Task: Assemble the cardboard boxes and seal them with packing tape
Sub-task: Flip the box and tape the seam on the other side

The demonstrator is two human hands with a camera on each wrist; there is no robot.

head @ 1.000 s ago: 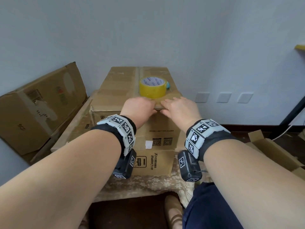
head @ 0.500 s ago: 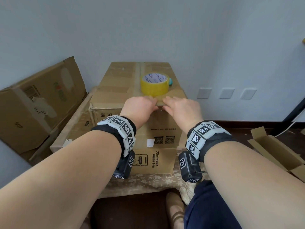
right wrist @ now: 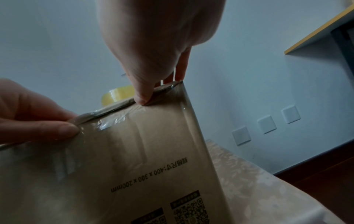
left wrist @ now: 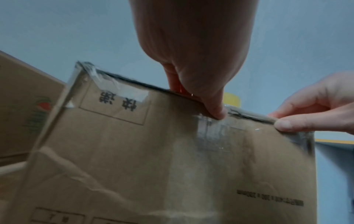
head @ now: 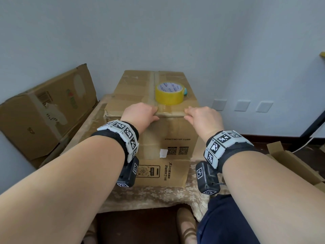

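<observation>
Cardboard box (head: pixel 168 131) edge pinched under left hand (head: pixel 140 114), right hand (head: pixel 202 117)

Matt brown cardboard, glossy clear tape, patterned cloth
The cardboard box (head: pixel 168 132) is matt brown, creased and scuffed, with shiny clear tape strips (right wrist: pixel 107 122) wrinkled along its top edge; the tape roll (head: pixel 169 95) is glossy yellowish plastic film on a printed white paper core; the tabletop cloth (head: pixel 158 196) looks soft, beige and floral-patterned; the wall (head: pixel 158 32) is smooth and matt
</observation>
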